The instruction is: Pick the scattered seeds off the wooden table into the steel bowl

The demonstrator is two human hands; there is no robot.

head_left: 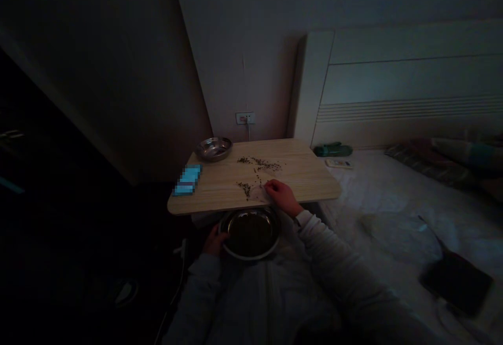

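Note:
My left hand point(214, 241) grips the left rim of a round metal plate point(236, 250) held just below the near edge of a small wooden table point(306, 177); dark contents fill the plate. My right hand point(282, 195) rests on the tabletop with its fingers curled, next to a patch of small dark grains point(245, 186). More grains point(261, 164) lie scattered toward the table's far side. Whether the right fingers hold anything is hidden in the dim light.
A metal bowl point(214, 148) stands at the table's far left corner, a lit phone point(188, 179) near the left edge. A bed point(393, 203) with a headboard lies to the right, carrying a remote point(339, 163), a green object point(332, 150) and a dark flat object point(456, 280).

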